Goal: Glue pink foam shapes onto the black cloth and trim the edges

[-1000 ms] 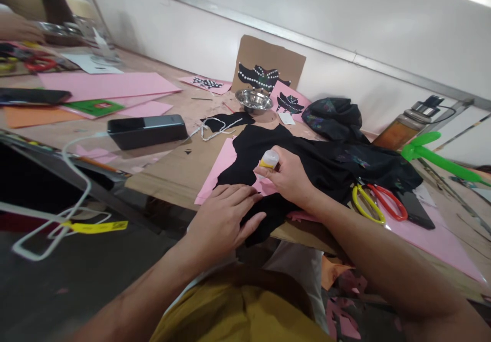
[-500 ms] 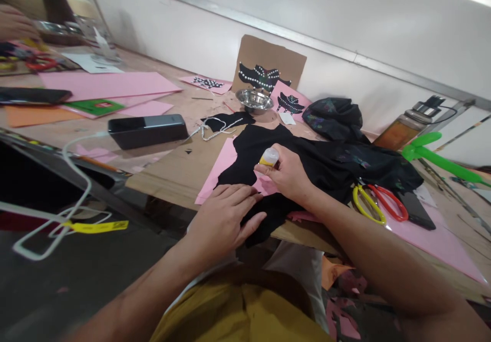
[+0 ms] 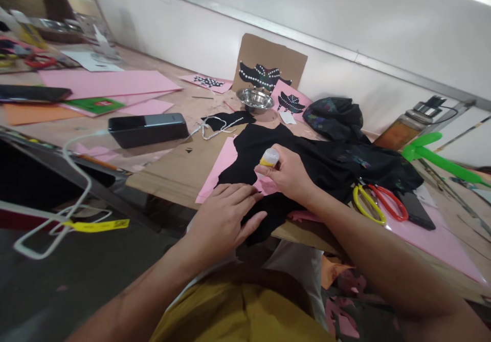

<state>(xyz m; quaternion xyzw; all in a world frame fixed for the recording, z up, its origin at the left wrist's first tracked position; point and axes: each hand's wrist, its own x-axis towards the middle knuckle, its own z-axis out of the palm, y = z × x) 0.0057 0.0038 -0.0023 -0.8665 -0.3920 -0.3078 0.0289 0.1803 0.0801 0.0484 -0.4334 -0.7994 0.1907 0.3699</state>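
My right hand (image 3: 289,175) grips a small glue bottle (image 3: 270,156) with a clear base and a yellow label, tipped nozzle down. Its nozzle is hidden behind my fingers. Below it a patch of pink paper (image 3: 266,184) shows through a gap in the black cloth (image 3: 245,160). My left hand (image 3: 230,214) lies flat on the cloth and paper edge, fingers stretched and thumb apart. Both rest over a cardboard sheet (image 3: 164,173) at the table's front edge. To the right of my right hand lie scissors (image 3: 370,204) with one yellow and one red handle.
A black power bank (image 3: 148,129) with a white cable stands at left. Behind the cloth are a metal bowl (image 3: 255,100), white cord (image 3: 215,129) and beaded black cutouts (image 3: 264,78). A bottle of amber liquid (image 3: 402,122) and a green balloon (image 3: 441,160) are at right.
Another person's hand at the far upper left has gone out of view. My two hands, the glue bottle and the cloth show almost no movement.
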